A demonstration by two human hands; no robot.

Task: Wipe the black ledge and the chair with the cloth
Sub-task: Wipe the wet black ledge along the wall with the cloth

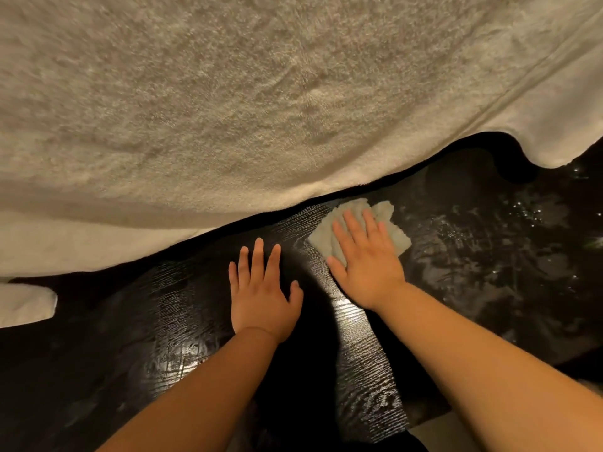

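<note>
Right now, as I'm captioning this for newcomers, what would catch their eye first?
A huge cream towel fills the upper half, its edge above the black ledge. At centre right the right hand presses flat on a small white cloth, while the left hand rests flat on the bare glossy ledge beside it.
</note>
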